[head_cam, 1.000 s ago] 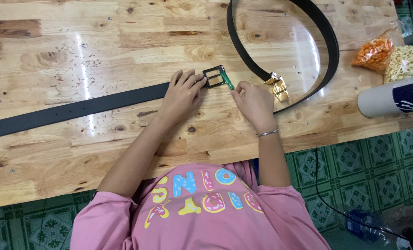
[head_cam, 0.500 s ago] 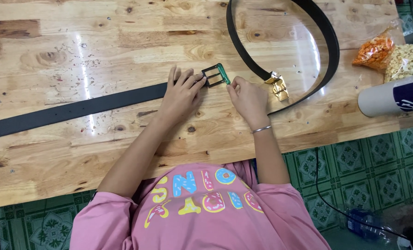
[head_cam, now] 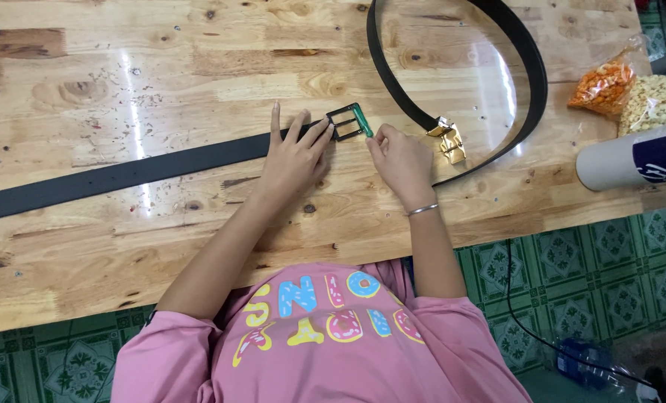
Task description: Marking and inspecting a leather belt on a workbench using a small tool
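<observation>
The black belt (head_cam: 146, 170) lies flat across the wooden surface (head_cam: 198, 67), its dark square buckle (head_cam: 346, 123) at the end under both hands. Left hand (head_cam: 296, 153) presses down on the strap just behind the buckle, fingers spread, grip holding nothing closed. Right hand (head_cam: 399, 157) pinches a green-handled tool (head_cam: 362, 119) against the buckle's far side, grip narrow on it. Beyond the right grip, a second black belt (head_cam: 527, 67) curls in a loop, its gold buckle (head_cam: 449, 138) near the wrist. Further right: two snack bags (head_cam: 635, 89) and a white roll (head_cam: 632, 158) at the edge. Surface is glossy, knotted, speckled with debris. Green patterned floor tiles (head_cam: 587, 261) below, with a black cable (head_cam: 527, 328).
</observation>
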